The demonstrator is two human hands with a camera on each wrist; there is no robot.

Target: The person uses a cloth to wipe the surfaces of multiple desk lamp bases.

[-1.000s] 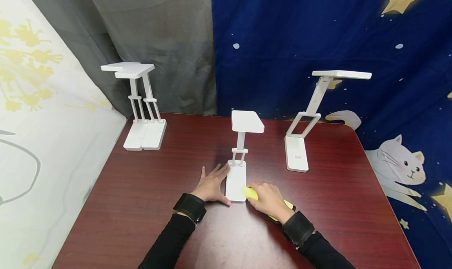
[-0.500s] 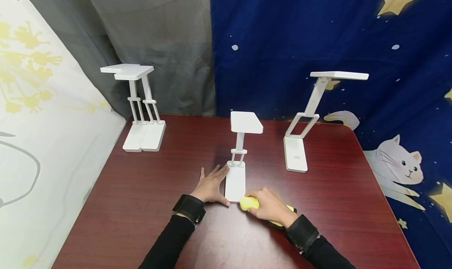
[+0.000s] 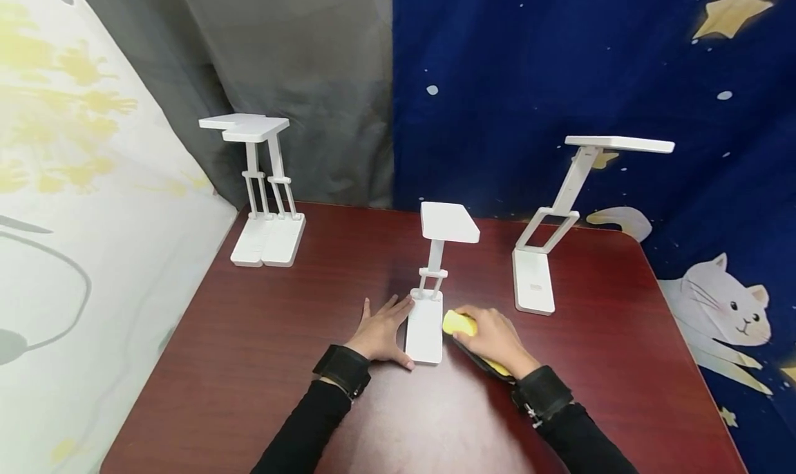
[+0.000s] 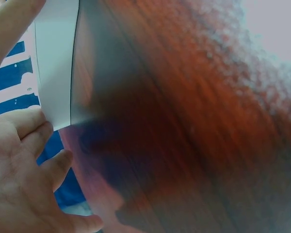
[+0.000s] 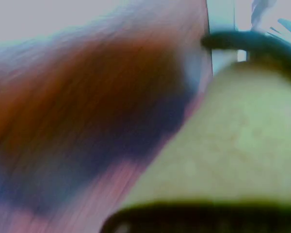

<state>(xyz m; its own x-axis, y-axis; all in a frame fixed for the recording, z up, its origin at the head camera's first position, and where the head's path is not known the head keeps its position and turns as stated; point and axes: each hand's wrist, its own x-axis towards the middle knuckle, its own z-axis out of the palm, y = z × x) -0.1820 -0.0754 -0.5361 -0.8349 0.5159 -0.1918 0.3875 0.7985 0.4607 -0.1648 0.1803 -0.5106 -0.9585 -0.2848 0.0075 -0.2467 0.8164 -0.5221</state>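
Note:
A white folding desk lamp [image 3: 425, 332] stands at the middle of the table, its square head raised over a narrow base. My left hand [image 3: 384, 334] lies spread along the base's left side, fingertips near the hinge and thumb by the near left corner. The left wrist view shows its straight fingers [image 4: 29, 124] against the edge of the lamp base [image 4: 58, 63]. My right hand [image 3: 494, 337] grips a yellow cloth [image 3: 460, 323] with a dark edge, close beside the base's right side. In the right wrist view the blurred yellow cloth [image 5: 233, 141] covers much of the frame.
Two more white lamps [image 3: 267, 242] stand side by side at the back left of the red-brown table [image 3: 298, 308]. Another white lamp [image 3: 533, 284] stands at the back right. A grey curtain [image 3: 311, 66] and a blue star-patterned curtain [image 3: 497, 66] hang behind.
My right hand with the yellow cloth went toward the base's near right corner, then back up along its right side. The left hand stays on the base. The head view has shifted slightly.

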